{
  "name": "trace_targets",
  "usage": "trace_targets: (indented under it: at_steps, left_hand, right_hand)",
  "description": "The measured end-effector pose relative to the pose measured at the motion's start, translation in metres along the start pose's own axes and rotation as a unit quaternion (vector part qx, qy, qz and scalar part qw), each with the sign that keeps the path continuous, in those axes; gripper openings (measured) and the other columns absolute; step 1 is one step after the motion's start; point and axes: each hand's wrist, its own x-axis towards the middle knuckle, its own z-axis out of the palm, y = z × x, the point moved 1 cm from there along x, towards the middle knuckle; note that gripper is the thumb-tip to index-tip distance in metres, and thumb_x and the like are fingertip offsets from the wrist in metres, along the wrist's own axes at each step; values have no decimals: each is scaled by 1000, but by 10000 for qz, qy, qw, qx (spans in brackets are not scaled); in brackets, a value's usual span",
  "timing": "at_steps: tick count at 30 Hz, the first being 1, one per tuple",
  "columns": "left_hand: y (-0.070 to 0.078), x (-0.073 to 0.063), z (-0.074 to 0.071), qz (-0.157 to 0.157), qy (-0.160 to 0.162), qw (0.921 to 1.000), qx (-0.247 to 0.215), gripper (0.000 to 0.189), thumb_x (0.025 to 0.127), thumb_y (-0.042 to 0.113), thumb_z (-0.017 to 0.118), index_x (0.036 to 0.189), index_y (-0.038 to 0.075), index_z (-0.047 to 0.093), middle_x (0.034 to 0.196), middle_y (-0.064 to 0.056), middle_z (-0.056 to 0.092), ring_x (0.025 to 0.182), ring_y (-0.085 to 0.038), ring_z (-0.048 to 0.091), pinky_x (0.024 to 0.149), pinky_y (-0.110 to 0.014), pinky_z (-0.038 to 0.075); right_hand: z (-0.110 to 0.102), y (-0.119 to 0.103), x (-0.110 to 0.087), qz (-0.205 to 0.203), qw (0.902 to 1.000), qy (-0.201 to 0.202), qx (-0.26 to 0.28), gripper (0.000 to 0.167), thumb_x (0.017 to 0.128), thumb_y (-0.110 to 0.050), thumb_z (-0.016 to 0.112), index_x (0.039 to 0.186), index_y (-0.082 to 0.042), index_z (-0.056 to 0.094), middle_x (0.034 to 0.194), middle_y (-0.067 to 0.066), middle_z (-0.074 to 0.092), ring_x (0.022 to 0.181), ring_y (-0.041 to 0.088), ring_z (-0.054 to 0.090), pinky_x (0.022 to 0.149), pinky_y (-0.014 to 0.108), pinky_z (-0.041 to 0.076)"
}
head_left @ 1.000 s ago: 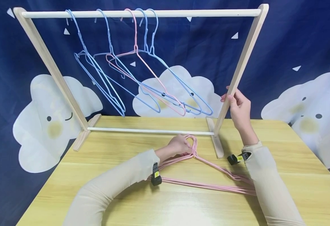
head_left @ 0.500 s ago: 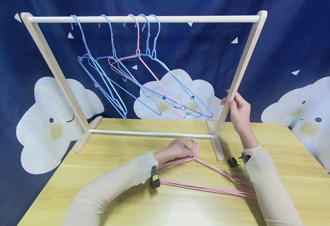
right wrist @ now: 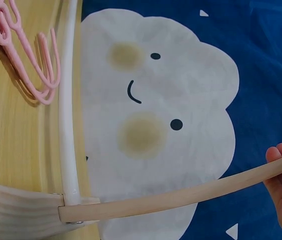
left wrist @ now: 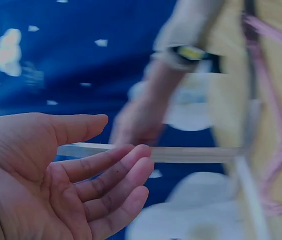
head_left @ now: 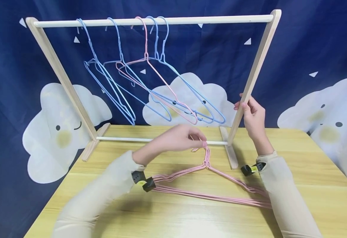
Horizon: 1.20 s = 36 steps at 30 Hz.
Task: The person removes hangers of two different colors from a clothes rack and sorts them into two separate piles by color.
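Observation:
My left hand [head_left: 179, 138] is raised just above the hooks of a stack of pink hangers [head_left: 206, 162] lying flat on the table. In the left wrist view its fingers [left wrist: 113, 182] are spread and loosely bent, with nothing held. My right hand [head_left: 255, 117] grips the right wooden post [head_left: 258, 62] of a hanging rack, thumb in front and fingertips behind. From the rack's white top rail [head_left: 215, 20] hang several blue hangers [head_left: 120, 43] and one pink hanger [head_left: 146, 43]. In the right wrist view, the pink hooks [right wrist: 18, 62] lie close to the rack's lower rail [right wrist: 67, 110].
The rack's left post [head_left: 60, 76] and its foot [head_left: 90, 150] stand at the table's back left. A white lower rail [head_left: 125, 139] joins the posts near the wooden table [head_left: 173, 218]. Behind hangs a dark blue curtain [head_left: 310, 33] with white clouds.
My left hand has let go of the pink hangers' hooks and risen a little above them. The right hand keeps its grip on the post. The head view has tilted slightly.

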Motion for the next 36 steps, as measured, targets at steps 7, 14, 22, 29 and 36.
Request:
trace_targets:
  at_steps: [7, 14, 22, 29, 36]
  left_hand:
    - [35, -25, -56, 480, 1624, 9854, -170, 20, 99, 24, 69, 109, 10, 79, 96, -2, 77, 86, -12, 67, 77, -26, 55]
    - [38, -33, -102, 321, 4245, 9048, -68, 20, 99, 21, 67, 111, 9, 77, 101, -7, 77, 86, -16, 68, 76, -23, 52]
    - [16, -27, -145, -812, 4858, 8693, 418, 44, 101, 30, 64, 140, 11, 62, 136, -4, 68, 126, -13, 64, 110, -24, 45]
    - [3, -22, -162, -1212, 4637, 8754, 628, 47, 100, 30, 66, 141, 10, 61, 141, -6, 64, 131, -18, 61, 112, -31, 47]
    - [5, -20, -185, -1779, 4208, 8869, 692, 42, 96, 39, 70, 131, 16, 70, 129, -3, 72, 119, -16, 68, 101, -27, 54]
  right_hand:
    - [-1, 0, 0, -45, 10000, 39, -72, 23, 104, -8, 57, 124, -6, 68, 82, -6, 71, 79, 7, 69, 84, 17, 52]
    - [-2, 0, 1, -83, 9999, 32, -88, 24, 104, -7, 56, 124, -4, 67, 83, -6, 71, 80, 7, 69, 84, 16, 52]
    - [0, 1, 0, -14, 10000, -29, 45, 21, 104, -10, 56, 122, -7, 68, 83, -5, 70, 80, 8, 68, 86, 17, 52]
    - [1, 3, -3, 13, 10000, -63, 32, 22, 105, -8, 55, 123, -6, 67, 83, -6, 70, 81, 8, 68, 86, 18, 52]
    - [0, 1, -1, -87, 10000, -2, 35, 23, 103, -5, 56, 123, -5, 68, 83, -5, 71, 79, 7, 69, 84, 16, 52]
